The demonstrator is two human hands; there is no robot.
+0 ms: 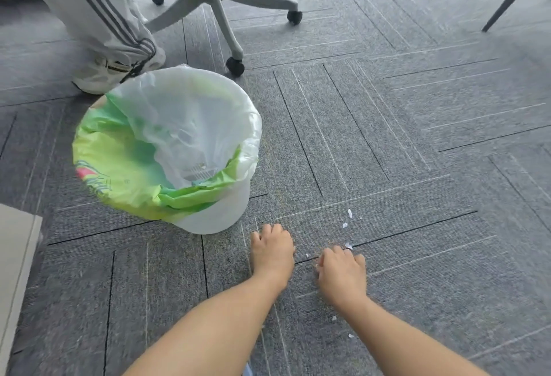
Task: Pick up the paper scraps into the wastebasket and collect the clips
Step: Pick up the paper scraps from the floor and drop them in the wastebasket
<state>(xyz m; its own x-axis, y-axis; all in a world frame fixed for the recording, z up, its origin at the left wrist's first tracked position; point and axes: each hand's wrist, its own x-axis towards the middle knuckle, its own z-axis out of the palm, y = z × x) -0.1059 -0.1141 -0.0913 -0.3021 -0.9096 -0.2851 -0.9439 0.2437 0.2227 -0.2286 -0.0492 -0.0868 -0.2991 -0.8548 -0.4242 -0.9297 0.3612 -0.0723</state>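
We see right hand, fingers curled down on carpet, likely pinching scrap at fingertips. Left hand fisted, contents hidden. Wastebasket upper left, nearer left hand.

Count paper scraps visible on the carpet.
About 7: three beyond the right hand, one at its fingertips, one between hands, two by the right forearm. Hands may hide more.

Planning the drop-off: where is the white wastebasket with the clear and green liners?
In the head view, the white wastebasket stands on the grey carpet, left of centre, just beyond the left hand, near a white sneaker.
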